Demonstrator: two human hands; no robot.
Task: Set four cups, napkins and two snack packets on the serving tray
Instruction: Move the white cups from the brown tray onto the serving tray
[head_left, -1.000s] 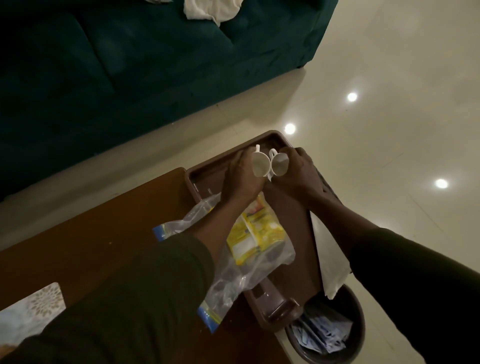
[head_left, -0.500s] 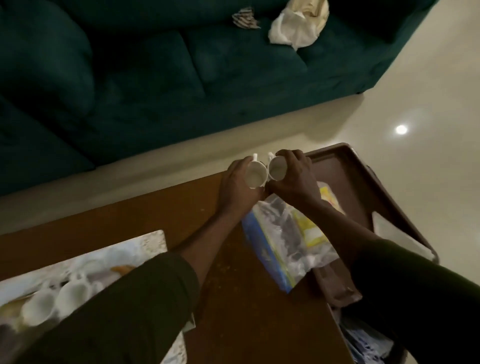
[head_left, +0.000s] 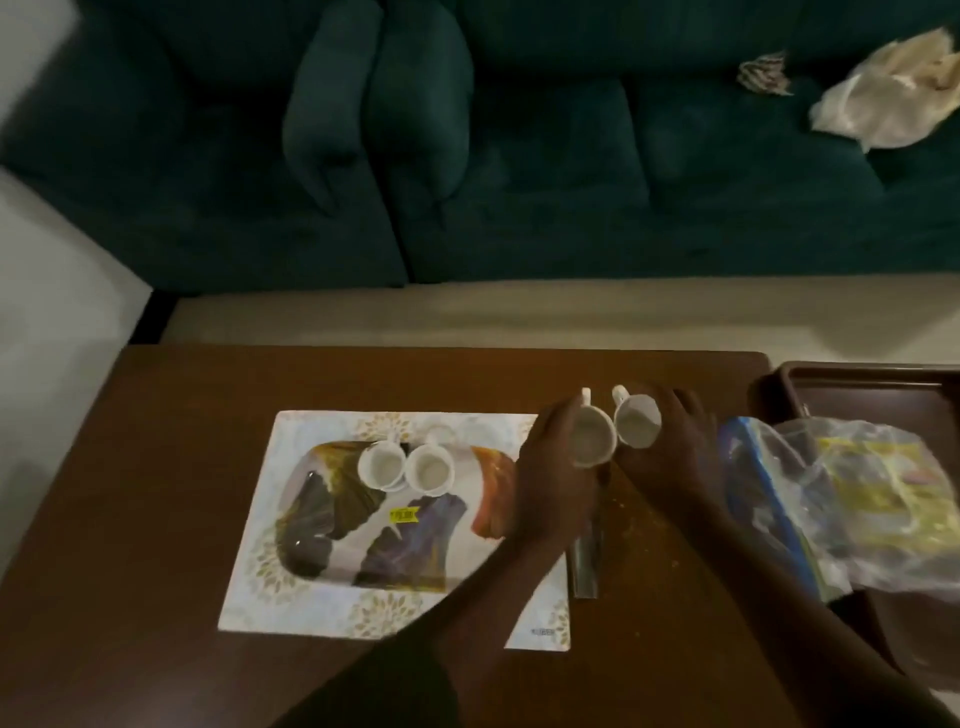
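My left hand (head_left: 550, 478) grips a small white cup (head_left: 592, 436) and my right hand (head_left: 670, 447) grips a second white cup (head_left: 636, 420), both tipped with their mouths toward me, held side by side above the brown table (head_left: 182, 493). Two more white cups (head_left: 382, 464) (head_left: 428, 467) stand upright on a patterned flat box (head_left: 363, 525) at the table's middle. The brown serving tray (head_left: 862, 379) lies at the right edge. A clear plastic bag with yellow snack packets (head_left: 883, 499) rests partly on the tray.
A dark green sofa (head_left: 519, 156) runs behind the table, with a crumpled pale bag (head_left: 883, 98) on its right seat. A thin clear strip (head_left: 584, 566) lies on the table beside the box. Pale floor shows between sofa and table.
Both hands have carried the two cups leftward, from over the tray to over the table beside the patterned box. My view has swung left, bringing the box and its two cups into sight.
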